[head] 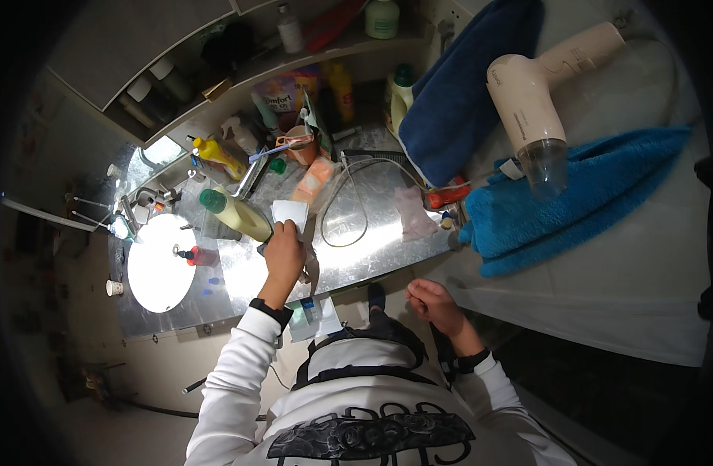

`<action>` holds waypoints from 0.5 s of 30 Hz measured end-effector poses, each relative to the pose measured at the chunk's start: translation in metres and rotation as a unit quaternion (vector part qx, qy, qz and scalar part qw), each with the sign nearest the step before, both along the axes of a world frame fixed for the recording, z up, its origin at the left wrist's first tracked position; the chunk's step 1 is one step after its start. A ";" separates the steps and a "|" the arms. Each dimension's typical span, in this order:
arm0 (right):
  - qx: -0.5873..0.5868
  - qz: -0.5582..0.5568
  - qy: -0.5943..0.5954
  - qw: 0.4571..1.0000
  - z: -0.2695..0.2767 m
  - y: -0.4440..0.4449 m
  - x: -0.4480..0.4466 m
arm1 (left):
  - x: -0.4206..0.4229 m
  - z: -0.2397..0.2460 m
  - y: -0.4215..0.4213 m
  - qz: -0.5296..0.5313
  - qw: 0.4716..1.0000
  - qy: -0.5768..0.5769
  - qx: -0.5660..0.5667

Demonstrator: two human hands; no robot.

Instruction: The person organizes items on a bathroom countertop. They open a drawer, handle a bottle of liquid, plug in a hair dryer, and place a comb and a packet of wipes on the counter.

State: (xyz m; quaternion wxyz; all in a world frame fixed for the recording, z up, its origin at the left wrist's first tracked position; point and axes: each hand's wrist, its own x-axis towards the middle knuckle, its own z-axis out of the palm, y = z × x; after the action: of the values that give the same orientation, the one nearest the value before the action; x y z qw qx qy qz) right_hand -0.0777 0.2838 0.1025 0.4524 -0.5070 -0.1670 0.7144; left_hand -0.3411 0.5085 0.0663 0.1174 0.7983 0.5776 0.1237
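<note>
My left hand (284, 250) is over the metal counter, its fingers closed on the lower edge of a flat white piece (290, 213), paper or cloth. Just to its left leans a pale yellow bottle (242, 215) with a green cap. Beyond the white piece lies an orange and white packet (314, 182). A looped pale cable (365, 218) is on the counter to the right. My right hand (435, 303) hangs in front of the counter edge with curled fingers; nothing shows in it. A crumpled pinkish cloth (415, 214) lies on the counter beyond it.
A round white basin (161, 262) is at the left, beside a red bottle (203, 256). An orange cup (302, 148) with a toothbrush stands at the back. A hair dryer (528, 105) and a blue towel (566, 209) hang at the right. Below the counter is an open box (315, 320).
</note>
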 end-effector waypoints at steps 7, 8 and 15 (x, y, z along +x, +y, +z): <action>0.003 0.041 -0.005 0.999 0.004 0.021 0.003 | 0.058 -0.019 0.030 -0.061 0.996 -0.056 -0.018; 0.001 0.042 -0.008 0.999 0.005 0.022 0.005 | 0.068 -0.025 0.039 -0.053 0.998 -0.037 -0.015; -0.014 0.032 -0.041 0.999 0.003 0.009 0.020 | 0.097 -0.062 0.059 -0.057 0.997 0.055 0.017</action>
State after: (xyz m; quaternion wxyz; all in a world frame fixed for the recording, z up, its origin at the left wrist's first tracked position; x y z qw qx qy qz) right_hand -0.0576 0.2932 0.1053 0.4149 -0.5364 -0.1920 0.7094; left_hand -0.2438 0.5676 0.0044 0.0790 0.8373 0.5348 0.0823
